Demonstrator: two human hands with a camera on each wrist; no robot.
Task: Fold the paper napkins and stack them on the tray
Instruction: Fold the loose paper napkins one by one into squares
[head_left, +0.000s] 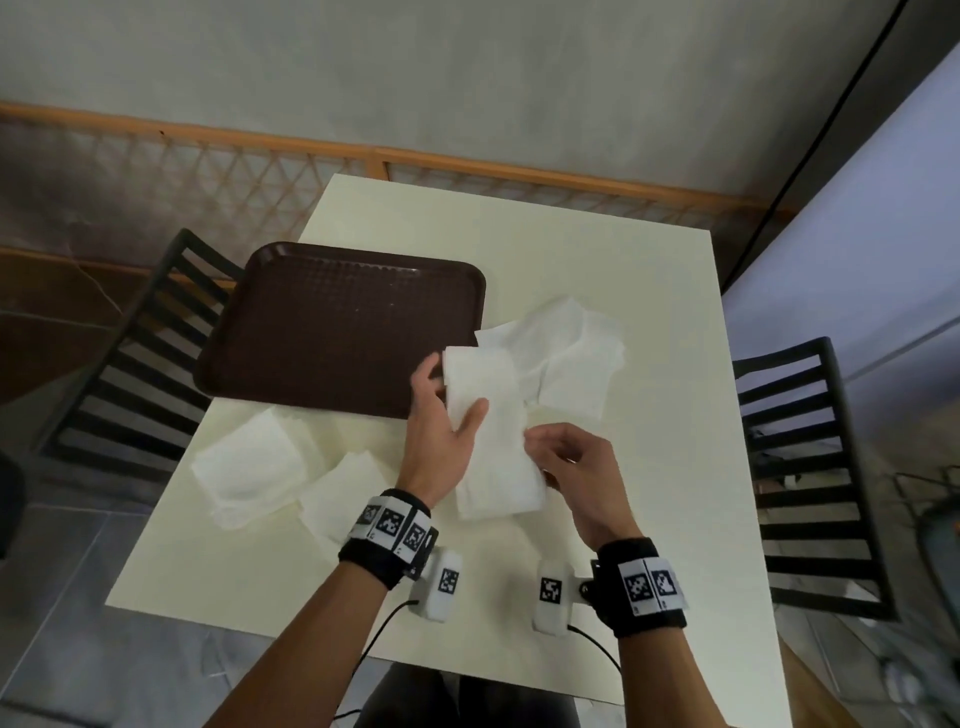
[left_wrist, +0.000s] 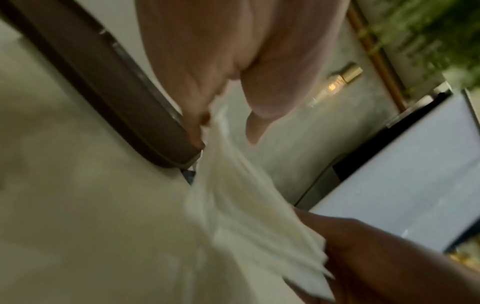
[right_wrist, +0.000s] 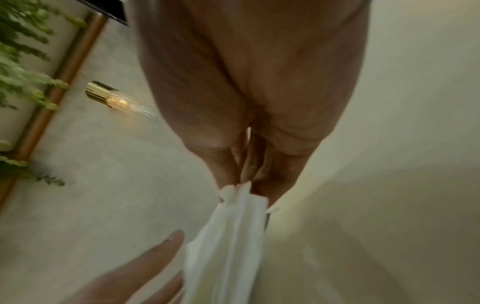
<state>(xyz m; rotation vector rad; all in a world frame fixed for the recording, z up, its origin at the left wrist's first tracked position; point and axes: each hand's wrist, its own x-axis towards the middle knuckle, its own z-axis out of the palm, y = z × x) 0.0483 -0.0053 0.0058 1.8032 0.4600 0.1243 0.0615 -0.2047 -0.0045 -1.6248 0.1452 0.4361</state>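
A long white paper napkin folded into a strip hangs above the table between both hands. My left hand holds its far part, thumb on top and fingers underneath. My right hand pinches its near right edge between thumb and fingertips. In the left wrist view the napkin runs from my left fingers down to the right hand. In the right wrist view my right hand pinches the napkin. The dark brown tray lies bare at the table's back left.
Loose unfolded napkins lie right of the tray. Two more napkin piles sit at the table's front left. Black slatted chairs stand at the left and right. A wooden lattice rail runs behind.
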